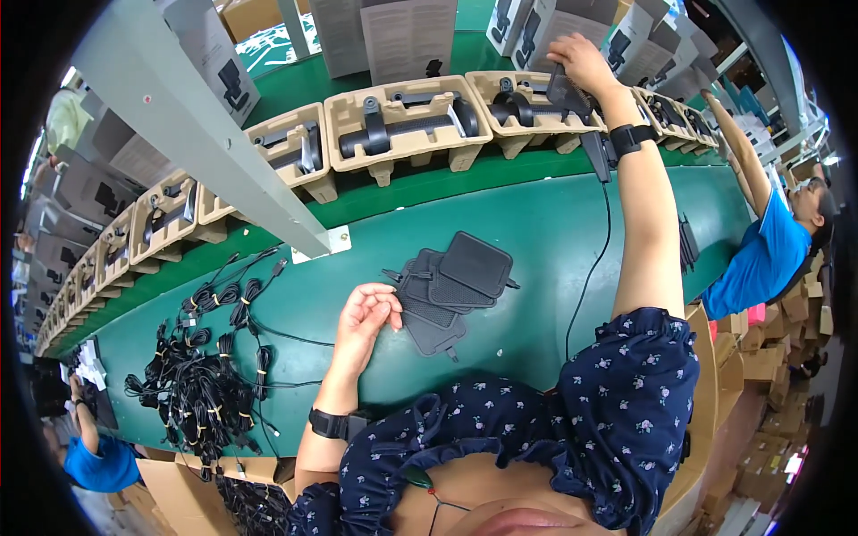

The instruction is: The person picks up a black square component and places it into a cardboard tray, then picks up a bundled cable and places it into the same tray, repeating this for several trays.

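Over a moulded cardboard tray, my right hand is stretched far out, closed on the edge of a dark flat pad. The pad is tilted down into the tray, which holds black cylindrical parts. My left hand is loosely curled with gaps between thumb and fingers, and nothing shows in it. Right beside it lies an overlapping pile of black rectangular pads with small tabs. Both wrists wear black bands; from the right one's small box a thin cord runs down.
A tangled heap of bundled black cables lies at left. A grey metal post is fixed to the green table. More trays line the raised far strip, with grey boxes behind. Other people work at both sides.
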{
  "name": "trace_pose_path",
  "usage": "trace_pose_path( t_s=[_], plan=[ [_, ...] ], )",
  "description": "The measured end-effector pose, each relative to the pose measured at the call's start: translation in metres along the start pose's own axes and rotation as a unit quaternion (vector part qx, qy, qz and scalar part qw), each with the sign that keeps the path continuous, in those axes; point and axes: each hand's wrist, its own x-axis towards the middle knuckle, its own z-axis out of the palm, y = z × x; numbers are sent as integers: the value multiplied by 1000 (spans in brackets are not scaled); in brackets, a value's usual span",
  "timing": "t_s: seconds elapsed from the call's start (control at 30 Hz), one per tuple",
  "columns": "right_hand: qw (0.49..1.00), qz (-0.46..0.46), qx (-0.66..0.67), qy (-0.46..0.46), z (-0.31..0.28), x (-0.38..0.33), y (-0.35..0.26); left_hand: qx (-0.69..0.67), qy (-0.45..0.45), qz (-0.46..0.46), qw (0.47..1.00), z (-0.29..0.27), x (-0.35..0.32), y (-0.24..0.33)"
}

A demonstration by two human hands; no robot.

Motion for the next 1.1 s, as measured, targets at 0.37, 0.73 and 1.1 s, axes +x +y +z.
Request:
trace_pose_path(
  t_s=[0.37, 0.73, 1.1],
  plan=[
    [992, 41, 80, 87, 33, -31, 13, -14, 5, -10, 1000, 6, 2, -1],
    [970, 224, 19, 96, 58, -54, 2, -58, -51, 1, 997, 15, 7, -1],
    [942, 225, 207, 136, -19, -17, -178, -83, -19, -52, 995, 20, 15, -4]
  ],
)
